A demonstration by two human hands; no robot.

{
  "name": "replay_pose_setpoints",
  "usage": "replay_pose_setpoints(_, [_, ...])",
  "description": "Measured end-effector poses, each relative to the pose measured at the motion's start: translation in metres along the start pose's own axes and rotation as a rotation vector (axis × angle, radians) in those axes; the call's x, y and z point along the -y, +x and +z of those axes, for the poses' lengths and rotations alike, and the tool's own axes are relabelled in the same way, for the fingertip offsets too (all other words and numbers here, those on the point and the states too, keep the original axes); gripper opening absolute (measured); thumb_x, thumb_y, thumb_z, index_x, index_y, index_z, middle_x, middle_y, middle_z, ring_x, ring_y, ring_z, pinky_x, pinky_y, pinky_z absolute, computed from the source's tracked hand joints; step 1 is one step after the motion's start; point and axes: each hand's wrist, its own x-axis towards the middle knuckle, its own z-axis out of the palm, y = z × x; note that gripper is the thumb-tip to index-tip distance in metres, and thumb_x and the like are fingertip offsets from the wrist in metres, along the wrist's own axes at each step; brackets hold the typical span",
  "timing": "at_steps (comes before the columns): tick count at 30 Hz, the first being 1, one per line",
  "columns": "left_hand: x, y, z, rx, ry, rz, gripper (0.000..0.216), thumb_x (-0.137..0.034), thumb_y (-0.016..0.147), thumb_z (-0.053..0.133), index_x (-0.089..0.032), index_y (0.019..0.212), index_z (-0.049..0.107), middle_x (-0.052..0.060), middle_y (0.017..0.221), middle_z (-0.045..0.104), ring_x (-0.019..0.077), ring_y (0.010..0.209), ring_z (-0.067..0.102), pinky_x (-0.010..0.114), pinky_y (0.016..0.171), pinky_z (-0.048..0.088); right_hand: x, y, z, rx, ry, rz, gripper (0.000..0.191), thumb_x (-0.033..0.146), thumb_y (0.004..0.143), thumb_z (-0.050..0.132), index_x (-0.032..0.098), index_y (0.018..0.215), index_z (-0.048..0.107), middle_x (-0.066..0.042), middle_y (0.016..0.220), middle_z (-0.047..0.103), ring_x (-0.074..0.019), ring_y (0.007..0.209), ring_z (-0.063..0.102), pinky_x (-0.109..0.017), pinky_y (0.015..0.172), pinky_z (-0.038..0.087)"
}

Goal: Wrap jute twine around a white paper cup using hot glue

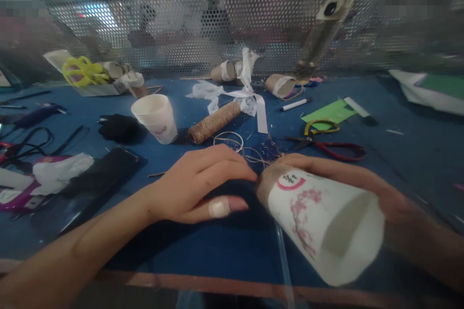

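Note:
My right hand (358, 178) grips a white paper cup (304, 217) printed with pink blossoms, tipped on its side with the open mouth toward me. Brown twine (267, 182) is wound around the cup's bottom end. Fingers stretched and thumb apart, my left hand (203, 183) hovers just left of that end; its fingertips are close to the twine, and I cannot tell whether they touch. A loose strand of cord (253, 157) lies behind the cup. Farther back rests a spool of twine (214, 123).
Stacked paper cups (155, 118) stand left of the spool. Scissors (326, 142) lie at right beside green paper (329, 113). White ribbon (261, 113), a marker (295, 105), and a glue gun (326, 24) are behind. A dark phone (105, 169) lies left. Perforated metal (174, 19) borders the back.

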Motion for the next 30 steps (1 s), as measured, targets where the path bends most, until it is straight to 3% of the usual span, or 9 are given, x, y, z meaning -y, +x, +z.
replay_pose_setpoints(2, [-0.006,0.002,0.006,-0.079,0.018,0.044,0.047,-0.046,0.100,0.080,-0.022,0.139,0.068,0.018,0.133,0.078,0.0314,0.121,0.076,0.042,0.105,0.062,0.004,0.003,0.003,-0.034,0.139,0.049,0.050,0.065,0.093,0.081,0.037,0.134,0.083,-0.001,0.131,0.084,-0.0254,0.118,0.082,-0.029,0.094,0.065])
replay_pose_setpoints(4, [-0.012,0.003,0.012,-0.124,0.025,0.026,0.059,-0.038,0.097,0.085,-0.025,0.149,0.060,0.017,0.140,0.074,0.0318,0.129,0.073,0.045,0.111,0.060,0.005,0.005,0.004,-0.043,0.252,0.077,0.043,0.054,0.091,0.086,0.038,0.131,0.085,0.001,0.128,0.086,-0.0227,0.114,0.083,-0.026,0.092,0.065])
replay_pose_setpoints(8, [-0.017,0.001,0.022,-0.170,-0.064,-0.018,0.073,-0.050,0.092,0.089,-0.029,0.154,0.054,0.017,0.148,0.066,0.0349,0.138,0.066,0.050,0.116,0.059,0.000,0.001,0.002,-0.098,0.235,0.051,0.058,0.064,0.083,0.091,0.038,0.135,0.083,0.000,0.132,0.086,-0.0254,0.116,0.084,-0.028,0.092,0.067])
replay_pose_setpoints(11, [-0.015,-0.001,0.023,-0.215,-0.303,-0.244,0.064,-0.064,0.101,0.073,-0.029,0.152,0.055,0.016,0.145,0.065,0.0314,0.132,0.066,0.042,0.103,0.063,-0.006,-0.005,0.000,-0.163,0.013,-0.115,0.057,0.063,0.091,0.085,0.048,0.145,0.075,0.003,0.149,0.076,-0.0262,0.132,0.076,-0.031,0.103,0.064])
replay_pose_setpoints(13, [-0.015,-0.002,0.023,-0.199,-0.454,-0.470,0.064,-0.071,0.102,0.066,-0.028,0.148,0.057,0.015,0.139,0.067,0.0294,0.124,0.068,0.041,0.099,0.062,-0.007,-0.010,0.000,-0.152,-0.285,-0.262,0.068,0.067,0.090,0.084,0.046,0.152,0.069,-0.001,0.151,0.069,-0.0272,0.138,0.070,-0.033,0.111,0.061])
replay_pose_setpoints(16, [-0.016,-0.001,0.024,-0.092,-0.627,-0.714,0.067,-0.075,0.097,0.070,-0.027,0.143,0.058,0.013,0.130,0.073,0.0297,0.117,0.072,0.045,0.102,0.059,-0.006,-0.013,0.001,-0.131,-0.714,-0.420,0.084,0.077,0.090,0.077,0.041,0.163,0.056,-0.006,0.151,0.063,-0.0296,0.142,0.062,-0.037,0.126,0.051])
replay_pose_setpoints(21, [-0.019,0.004,0.029,0.021,-0.968,-0.689,0.063,-0.051,0.094,0.086,-0.030,0.143,0.052,0.012,0.142,0.074,0.0286,0.131,0.072,0.041,0.107,0.059,-0.002,-0.010,0.004,-0.124,-0.995,-0.509,0.090,0.068,0.093,0.080,0.037,0.169,0.044,-0.006,0.149,0.061,-0.0283,0.140,0.061,-0.033,0.128,0.049])
replay_pose_setpoints(25, [-0.019,0.005,0.034,0.000,-0.972,-0.651,0.071,-0.039,0.088,0.092,-0.030,0.145,0.051,0.012,0.148,0.070,0.0292,0.137,0.070,0.043,0.113,0.057,-0.001,-0.007,0.008,-0.152,-1.041,-0.534,0.086,0.060,0.096,0.081,0.032,0.170,0.045,-0.006,0.151,0.059,-0.0238,0.143,0.060,-0.026,0.130,0.045])
replay_pose_setpoints(30, [-0.029,0.004,0.036,-0.009,-0.919,-0.693,0.079,-0.023,0.079,0.097,-0.032,0.145,0.054,0.006,0.146,0.072,0.0295,0.141,0.067,0.043,0.117,0.054,0.001,-0.009,0.016,-0.101,-1.114,-0.563,0.085,0.048,0.104,0.075,0.026,0.176,0.035,-0.011,0.146,0.062,-0.0245,0.147,0.060,-0.032,0.129,0.049])
